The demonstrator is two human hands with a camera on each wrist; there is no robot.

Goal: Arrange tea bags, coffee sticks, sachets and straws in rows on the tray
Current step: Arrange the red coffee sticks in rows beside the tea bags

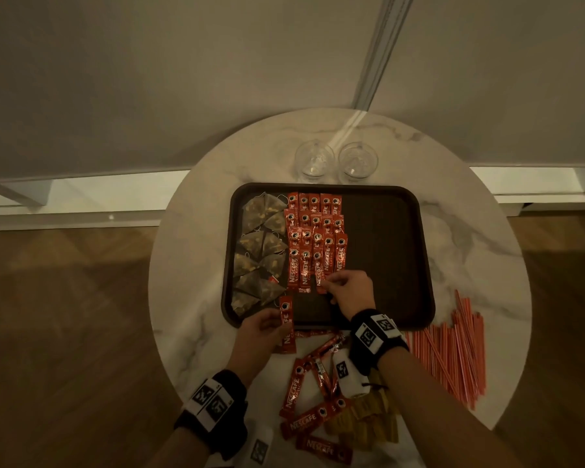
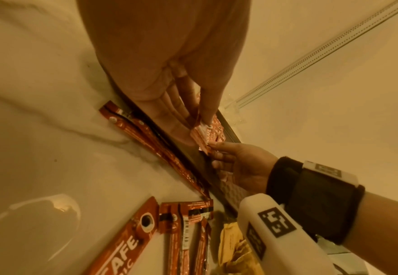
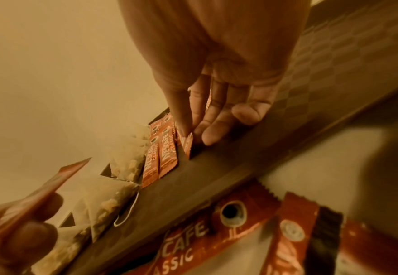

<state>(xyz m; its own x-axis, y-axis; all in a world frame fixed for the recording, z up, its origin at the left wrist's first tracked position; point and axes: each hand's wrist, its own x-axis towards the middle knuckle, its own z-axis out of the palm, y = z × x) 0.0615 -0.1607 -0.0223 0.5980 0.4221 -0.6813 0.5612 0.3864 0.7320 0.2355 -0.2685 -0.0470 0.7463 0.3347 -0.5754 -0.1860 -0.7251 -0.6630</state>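
A dark brown tray [image 1: 385, 251] sits mid-table. Pyramid tea bags [image 1: 260, 251] fill its left column, and red coffee sticks [image 1: 313, 228] lie in rows beside them. My right hand [image 1: 347, 287] pinches the near end of a coffee stick [image 1: 320, 282] in the front row, seen close in the right wrist view as the stick [image 3: 187, 147] under thumb and forefinger. My left hand [image 1: 267, 327] holds another red stick [image 1: 286, 319] upright over the tray's near left edge; the left wrist view shows that stick [image 2: 201, 135] between thumb and fingers.
Loose coffee sticks [image 1: 309, 393] and yellow sachets [image 1: 368, 420] lie on the marble table [image 1: 190, 265] near me. Orange straws [image 1: 453, 349] are piled at the right. Two glasses [image 1: 335, 162] stand behind the tray. The tray's right half is bare.
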